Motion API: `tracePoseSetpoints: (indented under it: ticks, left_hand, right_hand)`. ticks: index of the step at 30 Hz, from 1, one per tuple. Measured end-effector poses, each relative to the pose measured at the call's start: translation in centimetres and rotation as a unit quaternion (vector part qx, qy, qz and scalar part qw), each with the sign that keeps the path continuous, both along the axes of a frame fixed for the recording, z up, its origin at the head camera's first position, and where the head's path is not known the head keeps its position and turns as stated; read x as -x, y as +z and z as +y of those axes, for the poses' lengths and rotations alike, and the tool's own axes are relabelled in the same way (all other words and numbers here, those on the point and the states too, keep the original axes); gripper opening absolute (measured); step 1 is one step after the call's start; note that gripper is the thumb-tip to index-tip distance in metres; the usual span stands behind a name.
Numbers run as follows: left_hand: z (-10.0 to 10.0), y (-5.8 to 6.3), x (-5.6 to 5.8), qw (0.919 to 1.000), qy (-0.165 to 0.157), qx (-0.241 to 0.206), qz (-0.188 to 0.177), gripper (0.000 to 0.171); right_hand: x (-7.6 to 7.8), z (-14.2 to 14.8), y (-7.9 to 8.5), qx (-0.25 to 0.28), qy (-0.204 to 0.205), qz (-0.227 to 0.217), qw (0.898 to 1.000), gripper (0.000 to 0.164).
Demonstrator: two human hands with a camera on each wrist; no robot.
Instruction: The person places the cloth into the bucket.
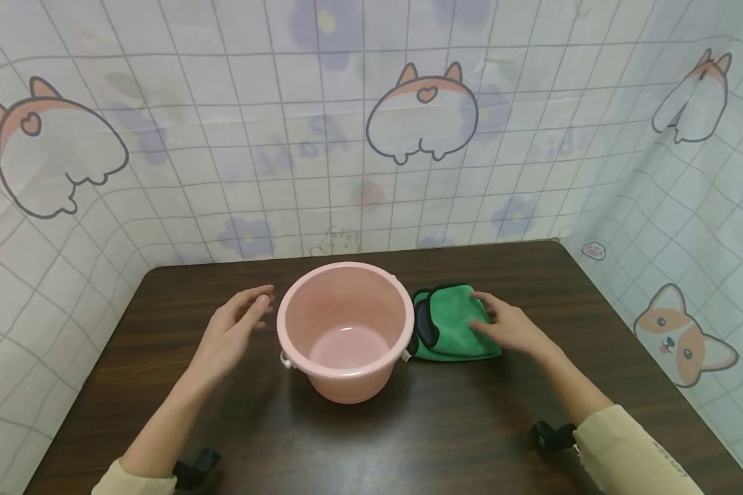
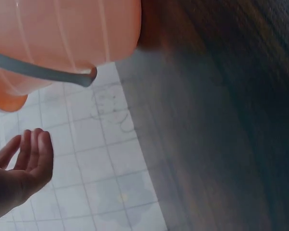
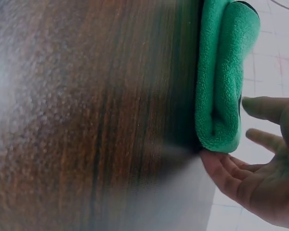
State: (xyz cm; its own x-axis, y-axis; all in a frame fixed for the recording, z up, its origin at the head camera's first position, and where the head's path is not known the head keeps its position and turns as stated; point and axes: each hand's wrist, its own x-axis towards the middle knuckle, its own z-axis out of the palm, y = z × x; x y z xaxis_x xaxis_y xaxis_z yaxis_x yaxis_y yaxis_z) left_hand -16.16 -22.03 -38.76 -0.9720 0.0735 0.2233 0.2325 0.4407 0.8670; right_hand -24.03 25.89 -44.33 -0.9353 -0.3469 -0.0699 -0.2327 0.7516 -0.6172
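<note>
A pink plastic bucket (image 1: 347, 330) stands upright on the table, with nothing visible inside it. My left hand (image 1: 232, 330) is in the air to the left of the bucket, fingers lightly bent and apart from the wall. In the left wrist view, the bucket's grey handle (image 2: 48, 73) runs along its side above that hand (image 2: 21, 173). To the right of the bucket lies a folded green cloth (image 1: 461, 326) with black edging. At the cloth's right side is my right hand (image 1: 510, 326). Its fingers (image 3: 226, 173) reach the folded end, while the thumb stays spread, not pinching.
Both things rest on a dark brown wooden table (image 1: 446, 440). A white sheet (image 1: 322, 172) with a grid and cartoon animals hangs behind the table and along its sides. Dark wrist straps (image 1: 195, 469) show near the sleeves.
</note>
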Motion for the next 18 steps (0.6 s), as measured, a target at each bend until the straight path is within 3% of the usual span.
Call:
tracePoseSetpoints:
  ticks: [9, 18]
  left_hand:
    - [0.7, -0.2, 0.4, 0.9928, -0.021, -0.112, -0.038, 0.047]
    - [1.6, 0.1, 0.2, 0.9798, -0.034, -0.175, -0.091, 0.049]
  right_hand:
    - [0.0, 0.4, 0.1, 0.016, 0.003, -0.026, 1.000, 0.058]
    - [0.0, 0.9, -0.3, 0.066, 0.005, -0.031, 0.997, 0.043]
